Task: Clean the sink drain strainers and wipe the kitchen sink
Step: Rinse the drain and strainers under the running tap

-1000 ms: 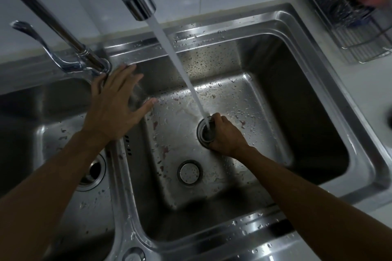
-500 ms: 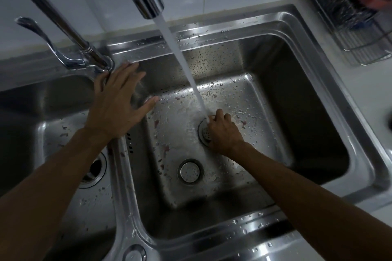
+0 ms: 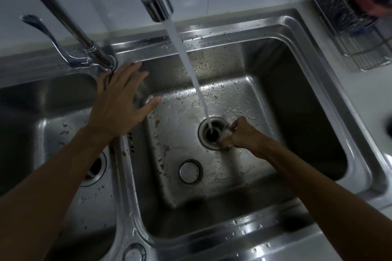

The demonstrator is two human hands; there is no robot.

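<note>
Water runs from the tap spout straight into the open drain hole of the right sink basin. My right hand is closed around a small metal drain strainer, held tilted just right of the drain. A second round strainer lies flat on the basin floor, nearer to me. My left hand rests flat, fingers spread, on the divider between the two basins, below the tap base. The left basin's drain is partly hidden by my left forearm.
A wire rack with a reddish item stands on the counter at the back right. The tap lever points left. Small food scraps and droplets dot the right basin floor. A round fitting sits in the front rim.
My right hand has lifted the strainer out of the drain and shifted it right, leaving the hole open under the stream. My left hand stays on the divider.
</note>
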